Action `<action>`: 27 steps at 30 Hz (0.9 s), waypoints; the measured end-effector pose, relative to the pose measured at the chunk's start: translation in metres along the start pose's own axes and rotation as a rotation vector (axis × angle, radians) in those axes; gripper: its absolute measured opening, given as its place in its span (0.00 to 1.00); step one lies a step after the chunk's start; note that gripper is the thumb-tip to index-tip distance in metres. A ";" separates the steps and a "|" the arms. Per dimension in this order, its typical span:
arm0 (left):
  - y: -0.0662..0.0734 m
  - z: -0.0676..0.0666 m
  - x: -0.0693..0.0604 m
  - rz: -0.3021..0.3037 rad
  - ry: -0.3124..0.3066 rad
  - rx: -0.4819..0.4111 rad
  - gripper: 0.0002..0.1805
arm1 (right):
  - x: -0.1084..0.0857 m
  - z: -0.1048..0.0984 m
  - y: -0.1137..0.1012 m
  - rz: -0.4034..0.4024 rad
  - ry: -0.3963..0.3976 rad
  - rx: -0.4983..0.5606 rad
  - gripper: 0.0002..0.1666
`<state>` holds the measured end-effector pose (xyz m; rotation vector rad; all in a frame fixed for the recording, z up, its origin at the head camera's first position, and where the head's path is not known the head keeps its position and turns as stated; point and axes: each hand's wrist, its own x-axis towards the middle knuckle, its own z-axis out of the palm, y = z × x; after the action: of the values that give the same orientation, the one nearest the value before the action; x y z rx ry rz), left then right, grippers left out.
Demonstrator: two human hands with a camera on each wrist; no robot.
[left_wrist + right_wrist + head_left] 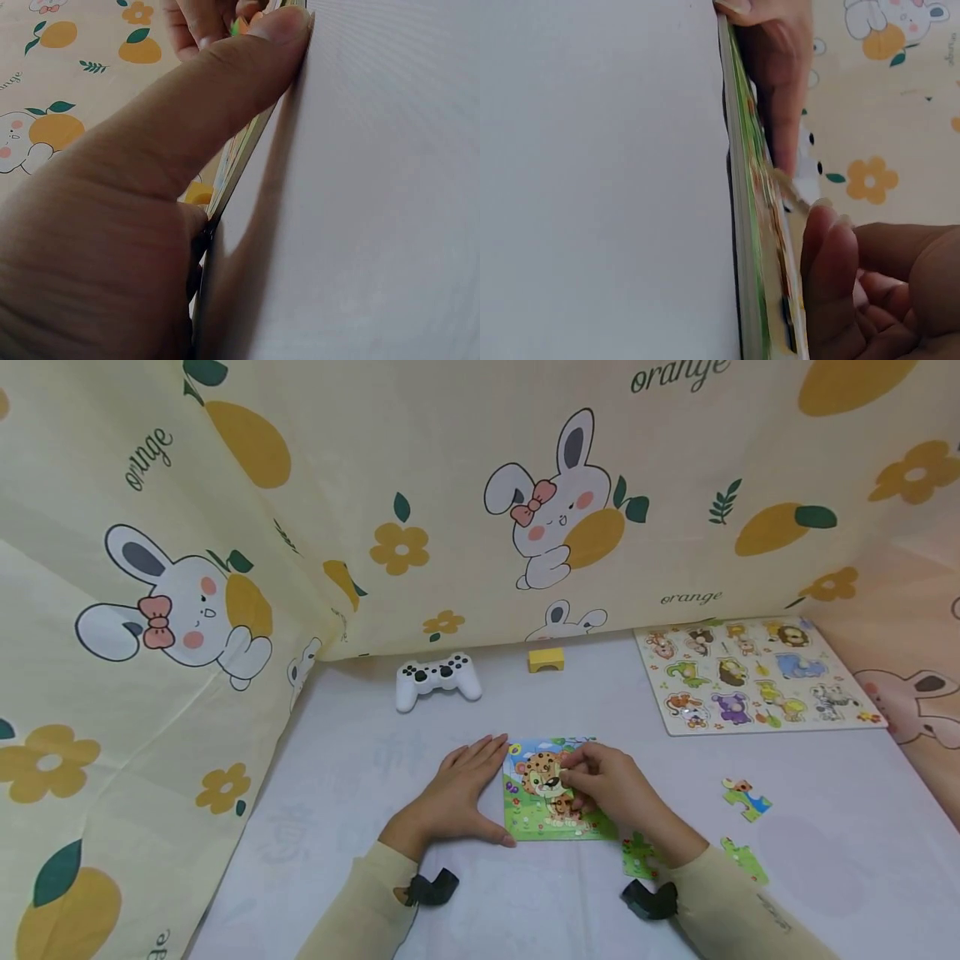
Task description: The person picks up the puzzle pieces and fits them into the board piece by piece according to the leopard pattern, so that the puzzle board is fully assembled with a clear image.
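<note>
A leopard jigsaw puzzle lies flat on the white tabletop between the hands. Its left edge meets my left hand, whose fingers are spread straight along that side while the thumb lies at the near edge. Over the puzzle's right half is my right hand. Thumb and fingertips pinch a thin puzzle piece, which tilts up from the puzzle surface in the right wrist view. The pinching fingers and hand hide part of the picture. A green puzzle piece lies beside the right wrist, partly covered.
Two more loose pieces, one blue and orange and one green, lie to the right. Behind them is an animal peg board. A white game controller and a yellow block sit near the back curtain.
</note>
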<state>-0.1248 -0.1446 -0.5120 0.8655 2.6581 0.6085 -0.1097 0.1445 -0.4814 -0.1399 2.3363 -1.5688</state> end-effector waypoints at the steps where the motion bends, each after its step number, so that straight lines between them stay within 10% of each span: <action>1: 0.000 0.000 0.000 -0.001 -0.003 0.000 0.79 | 0.001 0.002 0.000 0.006 0.000 0.008 0.07; 15: -0.002 0.002 0.001 0.003 -0.003 0.011 0.79 | 0.004 0.009 -0.004 0.033 0.030 -0.032 0.07; 27: -0.001 0.003 0.001 -0.010 -0.004 0.024 0.79 | -0.008 -0.009 -0.011 -0.088 0.118 -0.287 0.13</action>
<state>-0.1250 -0.1441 -0.5152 0.8586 2.6703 0.5726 -0.1061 0.1504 -0.4664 -0.2245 2.6727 -1.3025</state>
